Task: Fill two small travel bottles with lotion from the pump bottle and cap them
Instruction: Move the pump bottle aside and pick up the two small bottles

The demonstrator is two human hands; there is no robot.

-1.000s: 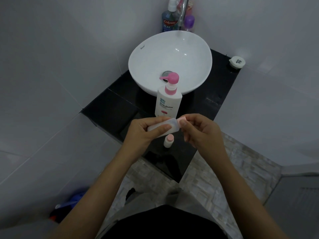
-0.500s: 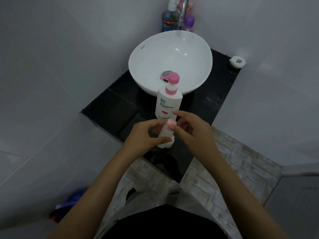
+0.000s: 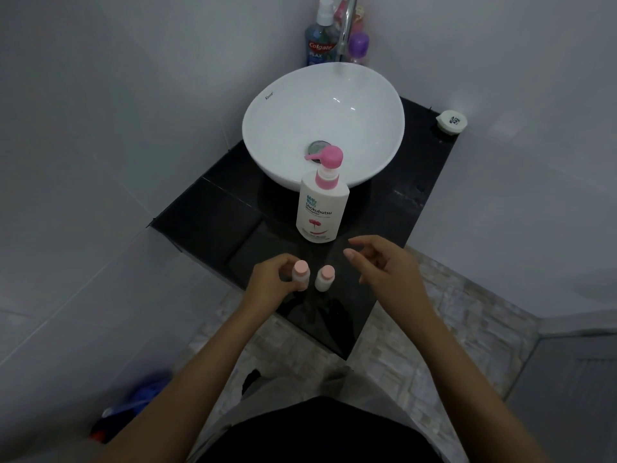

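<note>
Two small white travel bottles with pink caps stand upright side by side near the front edge of the black counter [image 3: 207, 215]. My left hand [image 3: 270, 282] is wrapped around the left travel bottle [image 3: 300, 275]. The right travel bottle [image 3: 324, 278] stands free just beside it. My right hand [image 3: 384, 265] hovers to the right of both, fingers spread, holding nothing. The white pump bottle [image 3: 321, 208] with a pink pump stands behind them, its spout pointing left.
A white basin [image 3: 267, 128] sits at the back of the counter, with a mouthwash bottle [image 3: 320, 38] and a purple-capped bottle [image 3: 359, 45] behind it by the tap. A small white round container [image 3: 451, 121] rests at the far right corner. Tiled floor lies below.
The bottle held level between both hands a second ago now stands upright on the counter beside the other one. My right hand has let go of its cap and drawn off to the right.
</note>
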